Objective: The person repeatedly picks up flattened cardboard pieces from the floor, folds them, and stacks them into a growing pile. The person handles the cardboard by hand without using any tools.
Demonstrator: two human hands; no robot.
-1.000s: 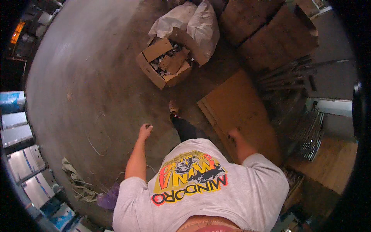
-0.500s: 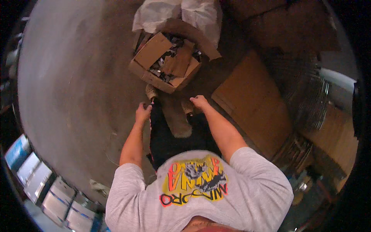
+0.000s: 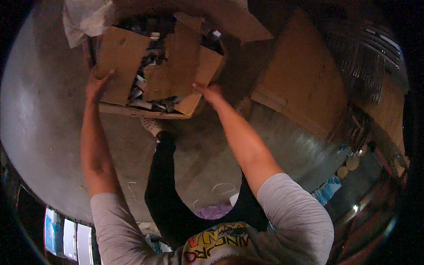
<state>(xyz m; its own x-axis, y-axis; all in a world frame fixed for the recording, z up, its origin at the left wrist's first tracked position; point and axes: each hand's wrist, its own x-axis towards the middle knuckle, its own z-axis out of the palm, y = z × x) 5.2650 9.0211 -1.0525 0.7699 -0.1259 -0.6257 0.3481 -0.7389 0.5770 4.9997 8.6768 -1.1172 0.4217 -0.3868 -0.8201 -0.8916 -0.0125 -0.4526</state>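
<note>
An open cardboard box (image 3: 120, 62), filled with dark and pale scraps, stands in front of me. A loose piece of cardboard (image 3: 181, 51) lies over the scraps. My left hand (image 3: 98, 85) grips the box's left side, thumb on top of the folded flap and the other fingers out of sight beyond the edge. At the right side, my right hand (image 3: 209, 92) holds the edge near the front corner, its thumb over the flap and its other fingers mostly hidden.
A white sack (image 3: 88, 20) is at the far left of the box. On the right lies a large flat cardboard sheet (image 3: 304, 79), with a stack of thin sheets (image 3: 362, 62) beyond it. Purple plastic (image 3: 214, 211) is on the floor between my legs. My shoe (image 3: 152, 126) is close to the box's front.
Both hands have reached forward from beside my legs and taken hold of the box's sides. My body leans closer, so the box appears larger and further left.
</note>
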